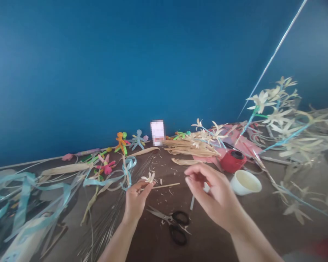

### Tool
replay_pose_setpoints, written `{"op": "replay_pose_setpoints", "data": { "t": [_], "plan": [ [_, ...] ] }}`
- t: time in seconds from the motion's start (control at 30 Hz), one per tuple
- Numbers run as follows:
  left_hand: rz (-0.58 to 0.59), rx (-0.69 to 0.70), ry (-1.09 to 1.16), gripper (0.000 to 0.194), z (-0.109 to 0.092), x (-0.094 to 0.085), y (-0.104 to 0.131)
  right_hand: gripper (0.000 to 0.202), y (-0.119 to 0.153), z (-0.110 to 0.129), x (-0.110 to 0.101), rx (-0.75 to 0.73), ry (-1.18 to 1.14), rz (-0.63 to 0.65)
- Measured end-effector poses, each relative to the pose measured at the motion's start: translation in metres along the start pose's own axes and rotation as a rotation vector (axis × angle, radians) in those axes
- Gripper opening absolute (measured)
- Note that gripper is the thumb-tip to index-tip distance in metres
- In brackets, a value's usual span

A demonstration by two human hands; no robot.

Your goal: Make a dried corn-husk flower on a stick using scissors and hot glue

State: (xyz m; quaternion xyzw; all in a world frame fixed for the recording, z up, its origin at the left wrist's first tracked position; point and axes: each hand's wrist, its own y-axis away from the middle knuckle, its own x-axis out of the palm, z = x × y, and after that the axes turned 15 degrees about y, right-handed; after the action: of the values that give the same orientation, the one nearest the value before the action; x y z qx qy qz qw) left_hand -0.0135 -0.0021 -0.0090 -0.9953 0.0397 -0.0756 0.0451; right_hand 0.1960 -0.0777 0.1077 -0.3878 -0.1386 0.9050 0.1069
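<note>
My left hand (pixel 136 198) pinches a small cream husk-like flower (pixel 150 177) between thumb and fingers, its petals pointing up. To its right, my right hand (pixel 210 193) hovers over the table with fingers curved and thumb and index tips slightly apart, nothing visible between them. A small white thing partly shows below its palm; I cannot make out what it is. Between my forearms lies a pair of scissors (pixel 171 220) with black handles, blades slightly apart. A thin tan stick (pixel 166 186) lies just right of the flower, among pale scraps.
A white cup (pixel 246 182) and a red container (pixel 233 161) stand right of my right hand. Dried husks (pixel 190 147) lie behind. Finished flower stems (pixel 262 102) spread at right. Blue ribbon (pixel 63 193), thin wires (pixel 106 225) and colourful pipe-cleaner figures (pixel 121 142) occupy the left.
</note>
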Motion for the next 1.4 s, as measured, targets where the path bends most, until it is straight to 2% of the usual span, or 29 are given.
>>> {"op": "replay_pose_setpoints", "data": {
  "t": [0.03, 0.1, 0.2, 0.3, 0.4, 0.5, 0.57, 0.63, 0.7, 0.77, 0.83, 0.9, 1.03, 1.4],
  "plan": [
    [-0.019, -0.009, 0.028, 0.014, 0.000, 0.000, 0.000, 0.014, 0.008, -0.007, -0.007, -0.015, 0.138, -0.010],
    [-0.050, -0.030, 0.060, 0.013, -0.001, 0.001, 0.000, 0.024, 0.025, -0.034, -0.008, -0.006, 0.437, 0.044],
    [-0.066, -0.068, 0.089, 0.013, -0.002, 0.003, 0.001, 0.040, 0.045, -0.086, 0.010, 0.090, 0.783, 0.083],
    [-0.076, -0.116, 0.159, 0.014, -0.003, 0.004, 0.001, 0.044, 0.057, -0.123, 0.029, 0.185, 0.905, 0.119],
    [-0.084, -0.167, 0.271, 0.013, -0.002, 0.005, 0.001, 0.032, 0.059, -0.135, 0.038, 0.165, 0.890, 0.116],
    [-0.077, -0.181, 0.365, 0.010, 0.001, 0.004, 0.000, 0.030, 0.059, -0.127, 0.034, 0.156, 0.813, 0.074],
    [-0.079, -0.189, 0.406, 0.010, 0.003, 0.004, -0.001, 0.035, 0.062, -0.115, 0.025, 0.164, 0.653, 0.038],
    [-0.069, -0.211, 0.446, 0.009, 0.002, 0.004, -0.001, 0.038, 0.067, -0.098, 0.015, 0.188, 0.342, 0.018],
    [-0.048, -0.238, 0.497, 0.008, 0.001, 0.005, 0.001, 0.035, 0.072, -0.079, 0.011, 0.216, -0.095, 0.080],
    [-0.024, -0.261, 0.544, 0.007, -0.002, 0.006, 0.003, 0.036, 0.077, -0.060, 0.016, 0.275, -0.477, 0.114],
    [0.003, -0.276, 0.551, 0.007, -0.005, 0.008, 0.006, 0.038, 0.080, -0.045, 0.028, 0.298, -0.651, 0.168],
    [0.026, -0.276, 0.528, 0.007, -0.007, 0.009, 0.008, 0.038, 0.081, -0.034, 0.042, 0.300, -0.664, 0.238],
    [0.037, -0.259, 0.480, 0.010, -0.010, 0.010, 0.009, 0.038, 0.077, -0.025, 0.058, 0.195, -0.613, 0.330],
    [0.078, -0.266, 0.513, 0.010, -0.017, 0.011, 0.012, 0.031, 0.072, -0.025, 0.062, 0.188, -0.656, 0.371]
  ]
}}
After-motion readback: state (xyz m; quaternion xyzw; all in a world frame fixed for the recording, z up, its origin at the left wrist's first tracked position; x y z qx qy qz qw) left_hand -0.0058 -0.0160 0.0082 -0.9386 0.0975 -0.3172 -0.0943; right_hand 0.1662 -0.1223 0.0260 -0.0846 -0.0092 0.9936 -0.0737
